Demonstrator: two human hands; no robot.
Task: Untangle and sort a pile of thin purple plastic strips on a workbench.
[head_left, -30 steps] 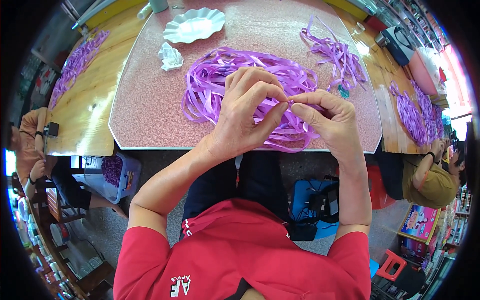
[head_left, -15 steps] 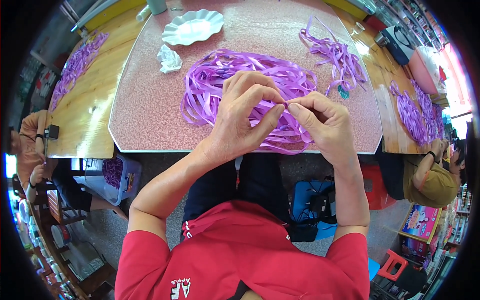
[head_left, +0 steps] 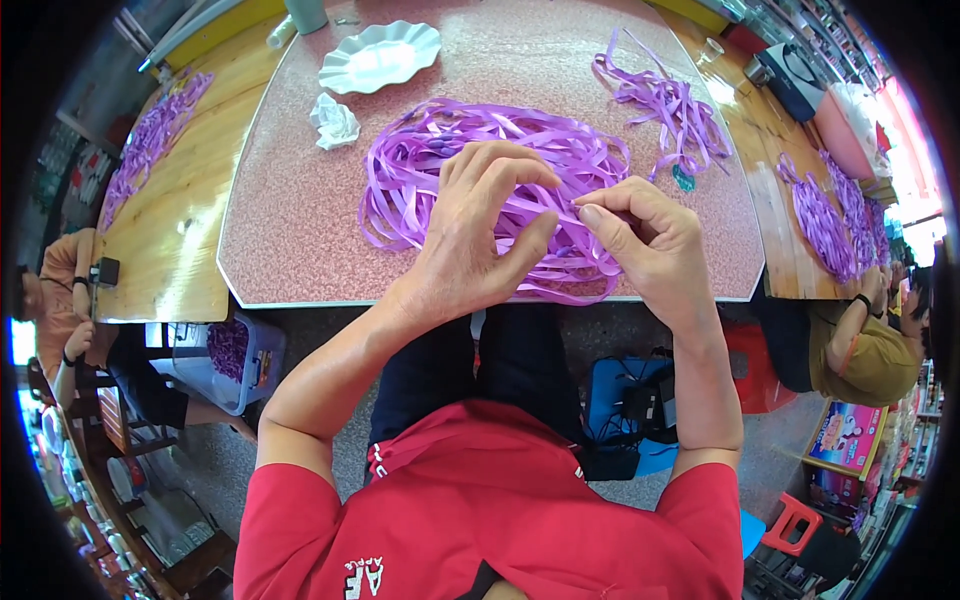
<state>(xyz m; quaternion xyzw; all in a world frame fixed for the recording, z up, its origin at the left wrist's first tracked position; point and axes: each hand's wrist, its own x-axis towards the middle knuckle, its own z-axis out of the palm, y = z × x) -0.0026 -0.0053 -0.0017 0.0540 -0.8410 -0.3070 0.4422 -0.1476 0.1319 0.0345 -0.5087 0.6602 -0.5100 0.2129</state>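
A large loose heap of shiny purple ribbon [head_left: 400, 190] lies in loops near the front of the speckled pink table [head_left: 290, 225]. Over its middle, my left hand [head_left: 478, 225] is held with thumb and forefinger apart and nothing seen between them. Beside it, my right hand [head_left: 650, 245] pinches thumb and forefinger together on a strand of the purple ribbon. The tiny bit right at those fingertips is too small to make out clearly. Small dark purple knots show in the heap's upper left part.
A white scalloped dish [head_left: 380, 58] and a crumpled white tissue [head_left: 334, 122] lie at the far left. A smaller purple ribbon tangle [head_left: 680, 115] sits at the far right. People work at wooden side tables [head_left: 190, 225]. Below left is a plastic bin [head_left: 262, 365].
My left thumb and forefinger have parted and come away from the right fingertips. My right hand keeps its pinch in nearly the same place.
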